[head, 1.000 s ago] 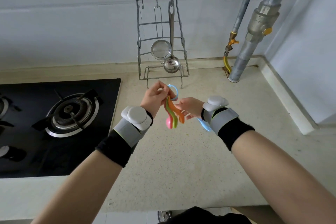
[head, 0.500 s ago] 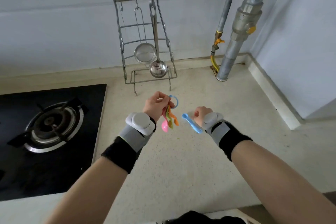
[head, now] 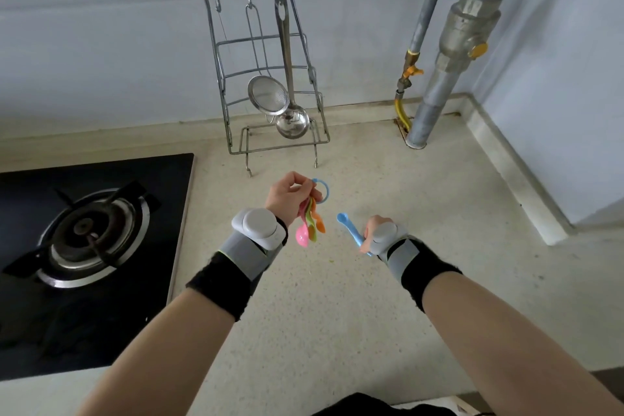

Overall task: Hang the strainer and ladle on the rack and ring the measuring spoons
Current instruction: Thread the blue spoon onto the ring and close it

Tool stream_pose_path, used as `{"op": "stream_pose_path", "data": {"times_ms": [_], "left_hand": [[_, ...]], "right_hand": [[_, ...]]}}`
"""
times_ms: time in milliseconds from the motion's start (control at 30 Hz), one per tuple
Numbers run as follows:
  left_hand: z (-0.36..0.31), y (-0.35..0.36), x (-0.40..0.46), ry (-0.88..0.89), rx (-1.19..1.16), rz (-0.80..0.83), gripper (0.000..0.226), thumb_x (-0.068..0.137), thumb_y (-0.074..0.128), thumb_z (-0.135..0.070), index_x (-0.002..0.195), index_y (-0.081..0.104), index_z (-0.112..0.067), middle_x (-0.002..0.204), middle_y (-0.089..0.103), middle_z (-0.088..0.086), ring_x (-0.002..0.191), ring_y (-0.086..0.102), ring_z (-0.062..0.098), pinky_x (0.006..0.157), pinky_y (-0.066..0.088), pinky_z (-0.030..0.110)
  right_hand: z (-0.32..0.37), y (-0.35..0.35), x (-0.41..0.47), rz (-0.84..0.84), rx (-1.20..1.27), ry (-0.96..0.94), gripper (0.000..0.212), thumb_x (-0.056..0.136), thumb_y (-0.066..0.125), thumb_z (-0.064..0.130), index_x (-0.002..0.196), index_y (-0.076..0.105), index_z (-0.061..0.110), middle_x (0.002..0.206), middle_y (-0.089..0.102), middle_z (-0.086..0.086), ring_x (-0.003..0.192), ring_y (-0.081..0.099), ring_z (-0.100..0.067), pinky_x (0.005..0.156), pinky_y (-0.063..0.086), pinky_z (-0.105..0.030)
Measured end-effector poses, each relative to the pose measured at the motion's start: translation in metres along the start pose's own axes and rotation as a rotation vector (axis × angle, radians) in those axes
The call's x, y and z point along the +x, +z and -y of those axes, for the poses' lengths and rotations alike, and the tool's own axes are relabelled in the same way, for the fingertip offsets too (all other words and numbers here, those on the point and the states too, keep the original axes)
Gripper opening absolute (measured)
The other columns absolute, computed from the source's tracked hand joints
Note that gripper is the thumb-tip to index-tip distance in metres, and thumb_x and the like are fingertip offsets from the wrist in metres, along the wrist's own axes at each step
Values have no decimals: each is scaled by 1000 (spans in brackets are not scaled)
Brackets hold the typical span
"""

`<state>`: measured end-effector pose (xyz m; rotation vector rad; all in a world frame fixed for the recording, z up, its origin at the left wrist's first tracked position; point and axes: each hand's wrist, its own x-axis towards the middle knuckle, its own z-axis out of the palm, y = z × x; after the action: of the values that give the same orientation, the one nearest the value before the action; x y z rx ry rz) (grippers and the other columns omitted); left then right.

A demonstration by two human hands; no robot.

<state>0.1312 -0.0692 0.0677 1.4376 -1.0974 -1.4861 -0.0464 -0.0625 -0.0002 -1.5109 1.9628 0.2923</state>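
Note:
A wire rack [head: 233, 84] stands against the back wall. From its top hooks hang a mesh strainer [head: 268, 95] and a steel ladle [head: 292, 121]. My left hand [head: 289, 194] pinches a blue ring [head: 322, 188] above the counter; pink, green and orange measuring spoons [head: 309, 228] dangle from it. To the right, my right hand [head: 374, 232] grips a separate blue measuring spoon [head: 351, 231] by its handle, bowl pointing up and left. A gap lies between this spoon and the ring.
A black gas hob [head: 84, 233] with a burner fills the left. Grey pipes with yellow fittings [head: 435, 78] rise in the back right corner. A raised kerb [head: 516, 176] and wall bound the speckled counter [head: 337, 297] on the right.
My right hand has pulled away from the ring to the right and lower, bringing the blue spoon into plain sight. The left hand keeps holding the ring with its spoons.

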Motion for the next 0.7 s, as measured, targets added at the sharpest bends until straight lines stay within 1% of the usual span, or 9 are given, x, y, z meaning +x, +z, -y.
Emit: {"op": "stream_pose_path", "data": {"times_ms": [100,200,300,367,433,500,533,600,700], "left_hand": [[0,-4,1,-1,1,-8,19,90,45,-10,72,50,-12,69,64,3,58,55,17,54,47,23],[-1,-9,-1,1,-6,-12,19,90,45,-10,72,50,-12,68,64,2,59,56,18,55,48,24],[-1,-15,-4,7,-2,-17,20,90,45,-9,71,50,-12,70,63,4,60,57,18,55,48,22],[-1,-19,-6,13,0,-24,20,90,45,-8,71,50,-12,70,62,6,61,56,19,55,47,23],[-2,-24,-9,17,-6,-35,21,90,46,-8,70,50,-12,70,62,6,60,57,18,53,48,21],[-3,-29,-12,24,-10,-52,20,90,46,-9,70,51,-12,70,62,6,60,56,17,54,47,21],[-4,-32,-14,28,-11,-62,20,90,46,-9,70,51,-12,70,62,7,59,56,18,56,47,23],[-6,-39,-18,35,-16,-88,20,90,46,-9,71,52,-13,70,62,7,58,54,18,59,46,26],[-8,-50,-24,48,-26,-117,19,89,47,-11,72,54,-14,71,62,6,58,56,16,61,47,27]], "right_hand": [[2,-4,-1,-28,-16,-6,33,81,62,19,110,60,4,117,63,-16,83,47,-20,73,36,-28],[6,-8,-5,-54,-19,-25,33,82,60,18,111,59,2,120,62,-16,87,52,-23,74,35,-26],[10,-13,-8,-63,26,-50,30,84,59,18,109,62,3,117,64,-16,83,48,-20,73,37,-27],[16,-21,-10,-83,74,-84,25,83,59,19,104,64,6,112,67,-13,82,51,-20,72,40,-27],[25,-32,-11,-175,204,-145,21,81,61,17,100,66,8,105,69,-12,80,52,-19,68,43,-26],[36,-42,-15,-293,402,-238,21,79,65,15,97,66,5,92,67,-12,76,52,-19,57,41,-23],[42,-45,-17,-337,496,-298,21,77,67,15,95,67,4,85,64,-9,74,52,-19,56,40,-23],[53,-52,-25,-395,699,-395,16,73,72,17,83,66,6,74,59,-3,68,50,-16,58,39,-22],[69,-59,-36,-400,1007,-451,19,70,76,16,68,57,14,63,52,4,58,45,-8,52,38,-8]]}}
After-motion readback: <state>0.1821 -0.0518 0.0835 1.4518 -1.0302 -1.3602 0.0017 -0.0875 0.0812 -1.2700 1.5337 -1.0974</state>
